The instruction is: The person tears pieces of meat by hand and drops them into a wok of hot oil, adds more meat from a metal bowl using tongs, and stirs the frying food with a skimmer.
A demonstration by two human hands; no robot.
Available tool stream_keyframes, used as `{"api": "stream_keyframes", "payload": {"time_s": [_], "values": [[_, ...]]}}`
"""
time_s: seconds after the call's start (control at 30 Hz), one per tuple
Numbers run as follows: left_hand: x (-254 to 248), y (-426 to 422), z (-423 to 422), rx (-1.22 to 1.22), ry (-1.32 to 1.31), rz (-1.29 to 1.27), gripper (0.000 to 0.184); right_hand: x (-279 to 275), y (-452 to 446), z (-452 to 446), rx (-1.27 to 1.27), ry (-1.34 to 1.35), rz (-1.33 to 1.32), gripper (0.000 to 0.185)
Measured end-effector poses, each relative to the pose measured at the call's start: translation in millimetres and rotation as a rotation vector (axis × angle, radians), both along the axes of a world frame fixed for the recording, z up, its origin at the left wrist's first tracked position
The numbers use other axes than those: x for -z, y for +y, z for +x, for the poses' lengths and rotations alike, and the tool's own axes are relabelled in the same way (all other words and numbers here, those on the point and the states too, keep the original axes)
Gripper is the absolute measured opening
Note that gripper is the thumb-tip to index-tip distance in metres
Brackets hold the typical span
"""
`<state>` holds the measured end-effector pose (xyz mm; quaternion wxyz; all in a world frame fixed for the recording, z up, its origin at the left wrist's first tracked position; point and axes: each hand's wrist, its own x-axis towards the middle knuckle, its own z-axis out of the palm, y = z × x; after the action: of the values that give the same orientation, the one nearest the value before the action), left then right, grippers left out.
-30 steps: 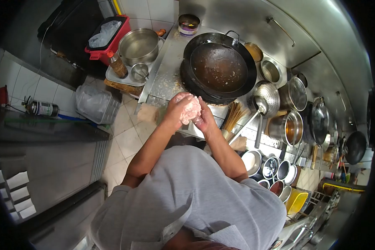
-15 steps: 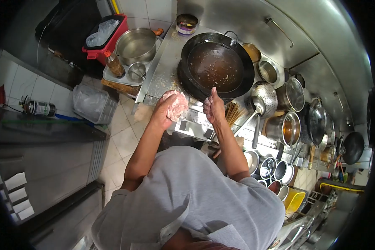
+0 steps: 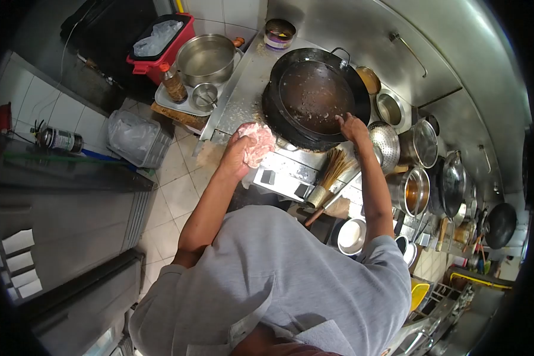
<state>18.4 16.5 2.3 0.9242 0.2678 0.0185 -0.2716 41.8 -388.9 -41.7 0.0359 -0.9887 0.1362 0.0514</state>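
Here's the left hand (image 3: 237, 155) with its fingers wrapped around a lump of raw, pale-pink meat (image 3: 260, 145), gripping it above the stove counter, just left of the big black wok (image 3: 363, 89) and outside its rim. Over on the other side, the right hand (image 3: 354, 127) reaches over the wok's near right edge, fingers bent above the brown liquid (image 3: 317, 95) dotted with bits, and whether they pinch anything I can't tell! Below that arm sits the bamboo brush (image 3: 333, 172), with the perforated strainer (image 3: 385, 145) just to the right.
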Motion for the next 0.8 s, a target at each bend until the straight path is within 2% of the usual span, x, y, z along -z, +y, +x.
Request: {"api": "stream_keyframes", "payload": {"time_s": [0.03, 0.1, 0.13, 0.17, 0.2, 0.23, 0.27, 0.3, 0.37, 0.43, 0.57, 0.67, 0.73, 0.8], "values": [[-0.7, 0.0, 0.0, -0.012, -0.005, 0.017, 0.045, -20.5, 14.6, -6.6, -0.006, 0.0, -0.001, 0.06], [-3.3, -1.5, -0.9, -0.024, -0.001, 0.033, 0.045, -57.2, 52.7, -23.3, 0.006, -0.21, 0.031, 0.04], [-5.3, -3.0, -1.2, -0.028, 0.003, 0.049, 0.045, -64.5, 73.1, -32.5, -0.035, -0.352, 0.228, 0.025], [-8.4, -5.3, -1.0, -0.031, 0.004, 0.05, 0.045, -62.4, 94.9, -40.8, -0.079, -0.461, 0.536, 0.023], [-12.4, -7.7, -2.1, -0.028, 0.001, 0.035, 0.045, -61.6, 123.9, -46.6, -0.077, -0.443, 0.974, 0.022], [-16.4, -10.1, -3.3, -0.021, -0.001, 0.02, 0.046, -92.3, 162.2, -60.1, 0.032, -0.295, 1.267, 0.022], [-19.8, -12.7, -3.6, 0.002, -0.043, 0.009, 0.038, -102.5, 188.0, -66.7, 0.101, -0.206, 1.362, 0.025], [-16.6, -15.2, -3.5, 0.014, -0.042, 0.01, 0.038, -97.4, 206.1, -70.5, 0.039, -0.24, 1.528, 0.035], [-8.7, -20.5, -1.5, -0.023, -0.106, 0.176, 0.038, -94.3, 231.6, -74.6, -0.023, -0.286, 1.468, 0.045], [-14.3, -22.7, -3.1, -0.018, -0.139, 0.222, 0.038, -73.0, 245.0, -72.6, -0.067, -0.494, 1.141, 0.038], [-10.8, -24.6, -2.6, -0.027, -0.229, 0.345, 0.037, -73.1, 245.5, -75.8, 0.013, -0.484, 1.026, 0.033], [-10.6, -26.9, -3.1, -0.023, -0.207, 0.329, 0.035, -74.7, 236.2, -76.0, 0.046, -0.42, 1.167, 0.027], [-14.1, -20.2, -2.7, -0.04, -0.149, 0.3, 0.033, -83.0, 231.7, -74.9, 0.242, -0.236, 1.626, 0.019], [-19.6, -15.8, 3.8, 0.1, 0.04, 0.029, 0.028, -90.6, 226.7, -76.0, 0.37, -0.097, 1.859, 0.018]]}}
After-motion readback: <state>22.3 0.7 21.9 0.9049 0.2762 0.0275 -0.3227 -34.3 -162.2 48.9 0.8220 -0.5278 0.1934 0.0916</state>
